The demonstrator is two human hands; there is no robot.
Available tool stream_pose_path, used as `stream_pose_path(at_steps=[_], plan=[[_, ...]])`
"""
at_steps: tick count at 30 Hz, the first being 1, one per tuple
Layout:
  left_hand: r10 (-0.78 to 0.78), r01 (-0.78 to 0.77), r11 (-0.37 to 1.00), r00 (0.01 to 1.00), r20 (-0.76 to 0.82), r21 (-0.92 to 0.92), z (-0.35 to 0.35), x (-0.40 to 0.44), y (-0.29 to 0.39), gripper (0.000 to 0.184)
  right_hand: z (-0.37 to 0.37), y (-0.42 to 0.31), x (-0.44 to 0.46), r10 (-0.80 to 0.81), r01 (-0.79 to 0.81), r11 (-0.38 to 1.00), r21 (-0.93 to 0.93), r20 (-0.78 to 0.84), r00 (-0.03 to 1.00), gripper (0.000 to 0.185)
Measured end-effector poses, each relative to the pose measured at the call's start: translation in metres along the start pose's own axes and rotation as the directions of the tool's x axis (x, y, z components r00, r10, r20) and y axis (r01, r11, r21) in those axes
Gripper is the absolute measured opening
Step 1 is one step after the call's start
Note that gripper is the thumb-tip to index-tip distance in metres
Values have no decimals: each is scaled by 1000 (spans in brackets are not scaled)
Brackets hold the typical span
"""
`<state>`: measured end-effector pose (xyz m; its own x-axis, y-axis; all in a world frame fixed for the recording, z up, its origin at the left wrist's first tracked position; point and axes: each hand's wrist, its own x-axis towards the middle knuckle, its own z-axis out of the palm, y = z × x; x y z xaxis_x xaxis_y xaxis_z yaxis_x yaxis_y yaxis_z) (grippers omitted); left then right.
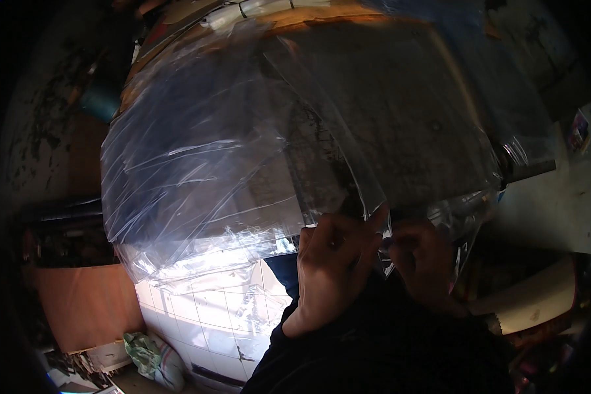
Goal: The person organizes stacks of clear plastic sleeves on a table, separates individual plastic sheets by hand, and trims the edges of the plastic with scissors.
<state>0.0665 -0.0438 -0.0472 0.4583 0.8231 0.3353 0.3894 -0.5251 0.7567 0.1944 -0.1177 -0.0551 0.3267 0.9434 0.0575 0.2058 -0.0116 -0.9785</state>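
A large clear plastic sheet lies over a dark worktable, wrinkled and shiny on the left and hanging over the near edge. A narrow folded strip of the plastic runs down toward my hands. At the table's near edge my left hand has its fingers pinched on the plastic sheet. Close beside it, in shadow, my right hand has curled fingers at the same fold. The dim light hides exactly what its fingertips grip.
Rolled clear plastic lies along the far edge. At lower left stand an orange-brown panel and a stuffed sack by the brightly lit tiled floor. A pale board is at right, above a cream-coloured curved piece.
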Motion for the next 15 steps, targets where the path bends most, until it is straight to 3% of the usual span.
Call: stream_pose_path(at_steps=[2,6,12,14,15], plan=[[35,-40,997,998,57,74,0,-2,3,41,0,1,-3,166,-158,984,81,-105,981,17],[-2,-3,999,995,97,54,5,-3,9,43,-5,3,-6,178,-155,977,147,-163,970,13],[130,-142,986,982,139,84,10,-1,5,49,-5,15,-7,153,-127,984,128,-222,963,8],[34,-28,994,998,53,-108,16,1,13,55,-4,18,-4,206,-99,912,398,-235,950,8],[34,-28,994,998,53,-107,20,-1,13,55,-5,18,-3,206,-99,912,399,-235,950,8]])
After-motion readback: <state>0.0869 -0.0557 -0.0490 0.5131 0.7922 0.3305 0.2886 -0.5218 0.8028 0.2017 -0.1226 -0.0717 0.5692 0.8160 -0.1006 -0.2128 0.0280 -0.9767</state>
